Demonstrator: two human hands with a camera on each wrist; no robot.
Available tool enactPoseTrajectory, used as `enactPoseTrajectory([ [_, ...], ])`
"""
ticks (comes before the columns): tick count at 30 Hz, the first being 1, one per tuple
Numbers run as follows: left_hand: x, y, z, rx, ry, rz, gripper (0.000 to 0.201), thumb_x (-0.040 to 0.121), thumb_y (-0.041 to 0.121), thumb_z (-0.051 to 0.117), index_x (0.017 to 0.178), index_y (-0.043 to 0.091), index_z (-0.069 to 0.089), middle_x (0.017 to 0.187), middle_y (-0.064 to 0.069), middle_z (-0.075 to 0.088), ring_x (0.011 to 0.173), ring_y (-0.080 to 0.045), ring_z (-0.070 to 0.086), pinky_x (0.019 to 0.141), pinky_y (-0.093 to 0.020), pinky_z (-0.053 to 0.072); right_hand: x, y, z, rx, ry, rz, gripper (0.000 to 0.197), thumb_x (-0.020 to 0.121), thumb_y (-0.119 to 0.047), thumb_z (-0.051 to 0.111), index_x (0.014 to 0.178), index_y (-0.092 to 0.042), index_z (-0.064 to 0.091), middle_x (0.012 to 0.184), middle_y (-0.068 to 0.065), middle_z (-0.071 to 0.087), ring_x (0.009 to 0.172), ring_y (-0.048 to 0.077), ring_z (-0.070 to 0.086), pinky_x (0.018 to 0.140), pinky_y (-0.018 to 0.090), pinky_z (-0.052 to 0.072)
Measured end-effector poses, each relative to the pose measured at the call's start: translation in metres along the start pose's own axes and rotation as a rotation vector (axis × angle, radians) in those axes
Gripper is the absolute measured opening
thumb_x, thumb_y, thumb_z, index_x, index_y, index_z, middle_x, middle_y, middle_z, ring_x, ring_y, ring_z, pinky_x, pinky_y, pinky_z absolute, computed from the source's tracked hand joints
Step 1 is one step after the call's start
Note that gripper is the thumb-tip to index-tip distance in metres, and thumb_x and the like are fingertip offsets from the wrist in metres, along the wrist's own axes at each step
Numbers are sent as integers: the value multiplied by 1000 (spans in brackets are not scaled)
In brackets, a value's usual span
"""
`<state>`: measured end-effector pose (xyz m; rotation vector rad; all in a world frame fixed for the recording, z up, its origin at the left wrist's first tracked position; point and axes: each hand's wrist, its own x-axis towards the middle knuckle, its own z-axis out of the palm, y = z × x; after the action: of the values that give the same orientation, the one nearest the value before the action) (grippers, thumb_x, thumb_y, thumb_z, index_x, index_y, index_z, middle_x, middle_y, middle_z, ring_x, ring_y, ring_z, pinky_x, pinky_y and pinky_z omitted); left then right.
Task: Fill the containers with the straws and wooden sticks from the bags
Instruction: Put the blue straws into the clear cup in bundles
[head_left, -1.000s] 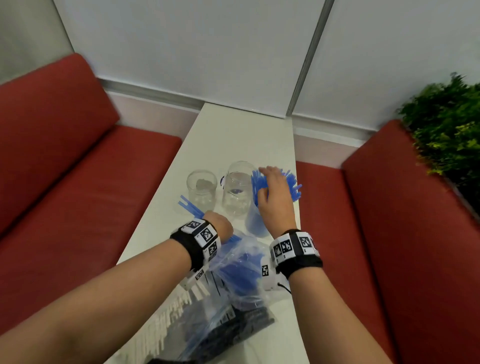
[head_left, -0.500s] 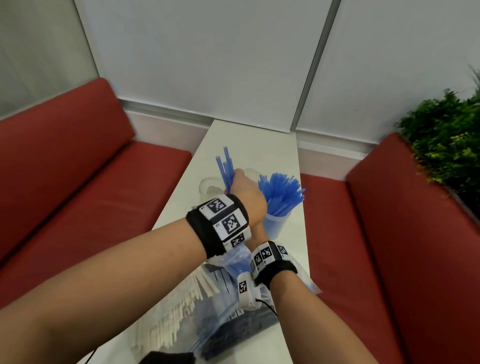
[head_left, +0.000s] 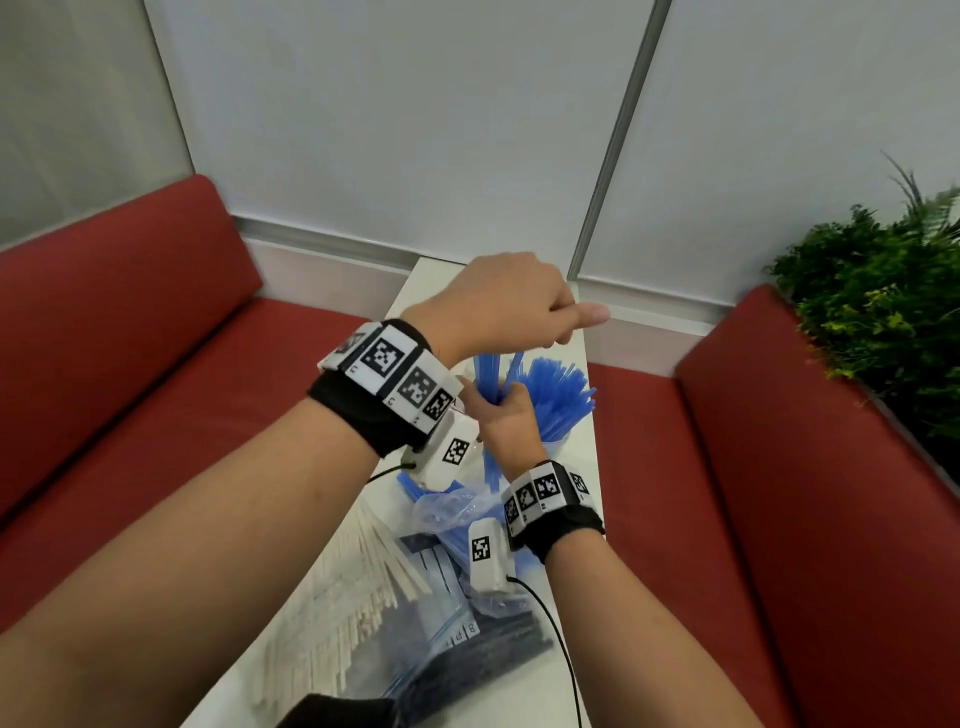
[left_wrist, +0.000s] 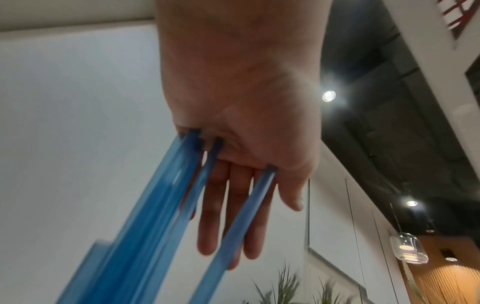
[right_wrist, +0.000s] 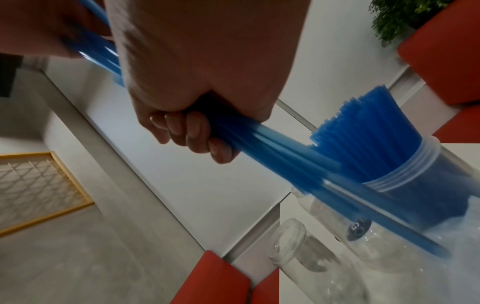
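Straws (head_left: 493, 382), a small blue bunch, are seen from the head camera clenched upright in the right hand (head_left: 506, 421), while the left hand (head_left: 498, 306) is laid flat on their tops. At 3 o'clock of the bunch stands a jar (head_left: 558, 447) already packed with straws; bags (head_left: 452, 613) lie at 6 o'clock on the table (head_left: 589, 478).

At the left wrist, straight fingers (left_wrist: 226, 205) are seen resting on the straw ends (left_wrist: 161, 205), gripping nothing.

At the right wrist, the fingers (right_wrist: 192, 131) are curled round the bunch at mid-length. The ends appear to be being evened; next, the bunch must be lowered into 1 of 2 clear jars (right_wrist: 298, 255).
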<state>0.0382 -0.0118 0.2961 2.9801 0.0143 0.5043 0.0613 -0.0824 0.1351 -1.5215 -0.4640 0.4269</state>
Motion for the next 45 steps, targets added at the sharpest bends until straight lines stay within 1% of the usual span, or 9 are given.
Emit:
enactPoseTrajectory([
  [5, -5, -6, 16, -223, 29, 158, 53, 95, 64, 35, 90, 27, 73, 81, 11, 72, 75, -5, 64, 73, -33, 52, 0, 1, -6, -12, -35, 18, 42, 92, -21, 73, 65, -18, 41, 45, -10, 41, 41, 8, 37, 43, 22, 35],
  [10, -17, -33, 27, -930, 716, -187, 34, 103, 37, 42, 109, 17, 69, 108, 9, 70, 106, -3, 63, 98, -28, 48, 13, -32, -21, 78, -17, 6, 36, 91, -30, 75, 70, -17, 49, 49, -6, 44, 43, 12, 38, 46, 27, 34],
  [13, -27, -52, 65, -1082, 236, -619, 51, 103, 48, 32, 112, 12, 67, 108, -3, 71, 109, -19, 64, 100, -41, 48, 22, -65, -28, 148, -44, -72, 38, 87, -37, 78, 66, -20, 50, 50, -3, 42, 43, 15, 36, 46, 26, 35],
  [16, -42, -64, 110, -1464, -291, -784, 71, 100, 59, 28, 124, 0, 59, 120, -16, 66, 111, -33, 62, 97, -43, 47, 27, -92, -28, 220, -59, -130, 40, 89, -34, 77, 63, -23, 49, 51, -2, 39, 45, 17, 34, 46, 27, 34],
  [20, -56, -58, 152, -2090, -550, -951, 62, 103, 48, 35, 132, -5, 51, 137, -23, 54, 126, -36, 53, 111, -49, 37, 30, -105, -23, 259, -58, -177, 35, 88, -33, 78, 63, -25, 55, 52, -1, 43, 45, 16, 39, 46, 28, 37],
  [26, -60, -37, 158, -2497, -475, -1013, 43, 103, 20, 35, 125, -13, 51, 112, -35, 63, 95, -47, 67, 74, -57, 56, 29, -95, -20, 196, 42, -203, 32, 90, -34, 75, 73, -17, 54, 53, -1, 49, 47, 16, 45, 49, 28, 43],
  [33, -55, -40, 153, -2621, -459, -1034, 47, 103, 27, 40, 138, -4, 46, 145, -19, 46, 119, -41, 53, 78, -57, 56, 22, -83, -21, 107, -15, -177, 24, 90, -28, 76, 76, -17, 60, 59, 5, 56, 53, 19, 53, 57, 31, 49],
  [39, -61, -39, 166, -2493, -489, -1120, 22, 90, 11, 60, 86, -9, 68, 88, -22, 69, 78, -37, 71, 73, -45, 61, 24, -81, -21, 110, 2, -164, 26, 90, -30, 76, 81, -15, 57, 56, 1, 53, 51, 17, 52, 57, 31, 48],
  [45, -65, -37, 170, -2482, -306, -1088, 23, 91, 14, 63, 95, -9, 68, 101, -19, 64, 85, -32, 69, 64, -38, 62, 27, -72, -20, 104, 91, -163, 31, 89, -36, 76, 78, -14, 57, 56, 0, 55, 54, 20, 55, 63, 36, 50],
])
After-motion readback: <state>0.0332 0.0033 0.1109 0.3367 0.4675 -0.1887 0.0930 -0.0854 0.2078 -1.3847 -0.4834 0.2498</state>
